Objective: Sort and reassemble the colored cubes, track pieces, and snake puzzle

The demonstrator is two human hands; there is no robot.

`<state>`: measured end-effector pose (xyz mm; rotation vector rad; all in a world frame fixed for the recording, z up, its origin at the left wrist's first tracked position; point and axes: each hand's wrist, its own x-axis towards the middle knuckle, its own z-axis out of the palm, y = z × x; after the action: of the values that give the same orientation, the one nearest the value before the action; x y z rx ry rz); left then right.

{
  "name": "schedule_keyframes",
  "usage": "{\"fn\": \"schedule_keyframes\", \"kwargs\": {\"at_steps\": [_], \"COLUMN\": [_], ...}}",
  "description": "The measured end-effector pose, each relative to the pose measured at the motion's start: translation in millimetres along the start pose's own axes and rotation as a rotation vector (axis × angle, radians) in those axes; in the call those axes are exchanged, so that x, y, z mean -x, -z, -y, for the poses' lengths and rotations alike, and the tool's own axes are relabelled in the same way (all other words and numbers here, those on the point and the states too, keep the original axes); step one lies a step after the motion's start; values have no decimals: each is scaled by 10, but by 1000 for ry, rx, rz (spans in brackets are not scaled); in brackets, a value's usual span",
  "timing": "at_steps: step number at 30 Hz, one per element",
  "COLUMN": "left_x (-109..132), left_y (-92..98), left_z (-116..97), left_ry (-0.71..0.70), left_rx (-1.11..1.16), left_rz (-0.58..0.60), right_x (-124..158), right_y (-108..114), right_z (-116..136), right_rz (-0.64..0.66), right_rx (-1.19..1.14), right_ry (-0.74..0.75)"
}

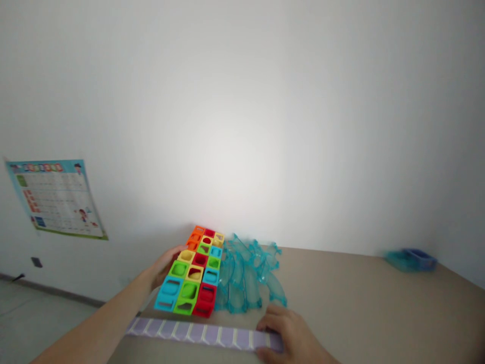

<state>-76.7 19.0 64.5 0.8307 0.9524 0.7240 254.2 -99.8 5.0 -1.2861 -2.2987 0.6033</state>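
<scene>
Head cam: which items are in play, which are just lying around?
In play:
- left hand on the coloured block grid
- right hand on the purple strip
- clear blue track pieces, beside the grid

Lying about:
- blue thing far right on the table
- wall poster

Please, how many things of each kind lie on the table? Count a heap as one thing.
panel of coloured blocks: 1
heap of clear blue curved pieces: 1 (the single pieces are too blurred to count)
purple strip: 1
blue container, far right, blurred: 1
Total: 4
</scene>
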Motion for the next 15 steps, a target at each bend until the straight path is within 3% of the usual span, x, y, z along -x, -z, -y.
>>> {"fn": "schedule_keyframes", "kwargs": {"at_steps": [8, 15], "left_x": [120, 200], "left_y": [-160, -46], "left_z": [51, 20], "left_ry": [15, -37], "left_rx": [167, 168], "left_rz": [92, -53], "right_x": [21, 37], "right_y": [-5, 57], "right_z": [8, -56], "right_rz": [-33, -41], "right_rx": [9, 125], "right_ry": [32, 43]}}
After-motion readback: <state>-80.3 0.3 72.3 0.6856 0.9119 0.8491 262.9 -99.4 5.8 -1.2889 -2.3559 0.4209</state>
